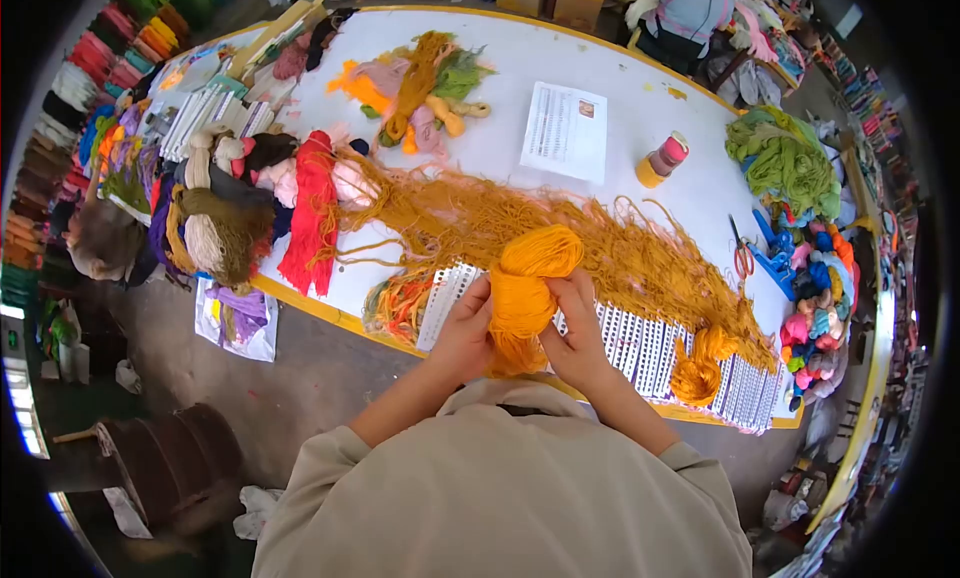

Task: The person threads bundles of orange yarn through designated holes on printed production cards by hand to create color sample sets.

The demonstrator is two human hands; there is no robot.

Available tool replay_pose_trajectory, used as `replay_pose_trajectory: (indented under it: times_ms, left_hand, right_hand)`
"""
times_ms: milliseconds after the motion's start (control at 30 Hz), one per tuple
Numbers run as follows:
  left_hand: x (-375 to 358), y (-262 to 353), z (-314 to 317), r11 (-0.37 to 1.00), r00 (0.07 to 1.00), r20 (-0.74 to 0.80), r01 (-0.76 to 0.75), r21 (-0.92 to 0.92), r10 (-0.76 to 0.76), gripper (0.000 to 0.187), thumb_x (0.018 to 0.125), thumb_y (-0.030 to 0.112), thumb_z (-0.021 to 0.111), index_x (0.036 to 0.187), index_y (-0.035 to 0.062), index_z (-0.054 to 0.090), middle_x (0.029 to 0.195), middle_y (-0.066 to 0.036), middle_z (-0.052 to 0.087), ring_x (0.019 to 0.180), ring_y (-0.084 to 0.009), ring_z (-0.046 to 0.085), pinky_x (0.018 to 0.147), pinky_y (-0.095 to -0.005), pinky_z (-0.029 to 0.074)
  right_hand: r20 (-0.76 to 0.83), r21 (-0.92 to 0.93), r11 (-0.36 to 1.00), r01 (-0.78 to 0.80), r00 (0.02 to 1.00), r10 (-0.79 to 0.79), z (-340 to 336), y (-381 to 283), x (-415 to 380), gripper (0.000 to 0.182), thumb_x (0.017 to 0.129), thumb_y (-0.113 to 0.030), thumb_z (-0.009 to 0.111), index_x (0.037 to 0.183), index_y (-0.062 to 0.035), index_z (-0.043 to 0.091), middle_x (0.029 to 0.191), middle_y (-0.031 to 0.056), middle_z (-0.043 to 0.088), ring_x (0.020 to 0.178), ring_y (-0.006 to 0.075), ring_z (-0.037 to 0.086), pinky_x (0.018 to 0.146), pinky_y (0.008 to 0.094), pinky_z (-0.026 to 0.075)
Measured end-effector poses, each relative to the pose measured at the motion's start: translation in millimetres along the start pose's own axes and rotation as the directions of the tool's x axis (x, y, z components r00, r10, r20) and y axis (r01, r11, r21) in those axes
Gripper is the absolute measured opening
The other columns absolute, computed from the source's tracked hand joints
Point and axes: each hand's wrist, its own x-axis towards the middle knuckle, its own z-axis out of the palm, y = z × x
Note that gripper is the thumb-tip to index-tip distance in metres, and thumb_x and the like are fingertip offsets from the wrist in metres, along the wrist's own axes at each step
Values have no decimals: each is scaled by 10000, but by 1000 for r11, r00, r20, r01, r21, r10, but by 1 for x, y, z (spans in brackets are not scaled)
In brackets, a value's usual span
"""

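Hands close on one orange yarn hank (527, 283): left hand (462, 333) curled about its left side, right hand (577, 328) gripping its right, above the table (640, 108) edge.

The person is wearing a loose beige top. Its sleeves are ending near the elbows, leaving both forearms bare.

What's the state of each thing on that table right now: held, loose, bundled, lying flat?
Orange yarn skein: bundled, gripped by both hands.
Left hand: closed on the skein.
Right hand: closed on the skein.
Mustard yarn strands: loose, spread out.
Mustard yarn knot: twisted, lying on the white perforated strips.
Printed sheet: flat.
Scissors: lying untouched.
Red yarn: bundled, draped over the table edge.
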Motion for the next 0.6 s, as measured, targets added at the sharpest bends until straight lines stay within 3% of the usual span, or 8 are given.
replay_pose_trajectory:
  times_ms: [33,100,200,300,333,400,533,600]
  left_hand:
    - [-4,5,-3,979,989,-126,-48,198,74,391,964,95,538,1345,48,462,1320,-74,537,1202,-197,543,1007,-352,454]
    - [-19,21,-22,967,989,-104,-80,240,107,346,954,45,519,1300,37,500,1284,-81,559,1184,-200,555,998,-343,465]
    - [-43,38,-41,999,990,-140,-24,-44,17,336,970,79,495,1303,38,489,1300,-86,551,1170,-227,569,1002,-368,470]
    - [-61,43,-62,984,985,-78,142,-106,-151,414,974,217,523,1353,74,439,1281,-91,563,1146,-243,586,948,-404,506]
    - [-66,40,-73,981,983,-68,160,-109,-168,414,974,217,523,1353,74,439,1281,-91,563,1146,-243,586,948,-404,506]
    - [-70,36,-98,949,955,-37,287,-129,-293,423,977,273,515,1343,73,444,1278,-95,566,1157,-242,582,963,-393,497]
    - [-81,42,-103,911,897,-165,394,-119,-410,306,976,85,470,1279,40,481,1217,-82,571,1046,-204,606,895,-338,518]
    - [-89,56,-108,828,966,-258,151,540,-8,248,959,75,518,1204,35,505,1122,-55,577,896,-133,585,783,-267,498]
  right_hand:
    - [22,49,999,-11,1000,10,8,-8,3,434,787,48,605,1207,-33,524,1242,178,491,1063,364,539,921,382,441]
    - [67,17,999,46,997,-47,22,-26,16,353,828,10,595,1174,-27,537,1175,184,536,1034,341,566,839,370,482]
    - [133,39,957,-288,950,281,51,-50,17,347,869,-16,594,1209,-22,523,1104,154,553,970,237,584,822,314,475]
    - [74,93,977,-193,980,187,80,-60,17,393,867,-33,598,1247,-33,500,1160,163,546,1014,270,580,852,337,483]
    - [159,-41,996,-84,983,90,82,-62,14,436,859,-54,610,1274,-35,480,1203,175,530,1038,311,570,885,360,481]
    - [279,-38,994,-105,954,111,94,-69,3,458,841,-81,629,1272,-29,481,1211,180,528,1049,341,560,904,377,472]
    - [215,-23,968,-248,945,247,113,-67,-26,471,807,-90,614,1261,-31,504,1136,167,577,1030,340,576,882,374,476]
    - [155,-37,933,-358,920,359,112,-75,-28,436,814,-98,599,1239,-40,521,1104,169,592,1004,341,591,869,376,485]
